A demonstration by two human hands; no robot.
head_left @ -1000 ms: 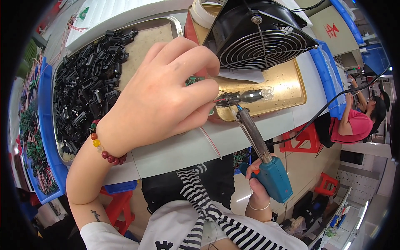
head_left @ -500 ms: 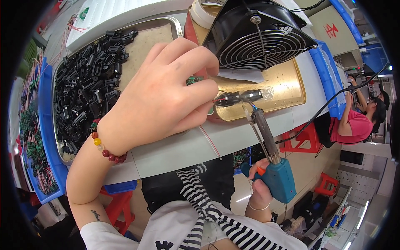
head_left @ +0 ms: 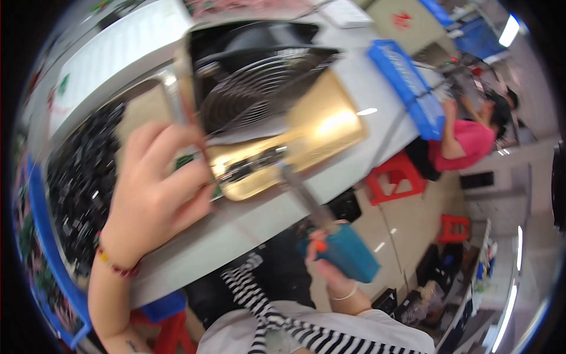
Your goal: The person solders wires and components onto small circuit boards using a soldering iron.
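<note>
My left hand is closed, its thumb and fingers pinching a small green circuit board with thin wires, mostly hidden by the fingers. Beside those fingertips, black plastic housings lie end to end on the near edge of a gold metal tray. My right hand is wrapped round a teal soldering gun with an orange trigger. Its long metal barrel points up and left, and the tip is close to the right end of the housings. Blur hides whether it touches them.
A black fan with a wire guard stands over the tray's back. At left, a metal tray holds a heap of black housings; beyond it is a blue bin. A person in pink sits at the right, near a red stool.
The whole view has swung and blurred, so the bench, fan and trays appear further left and tilted. Both hands keep their holds; the soldering gun's tip stays near the black housings.
</note>
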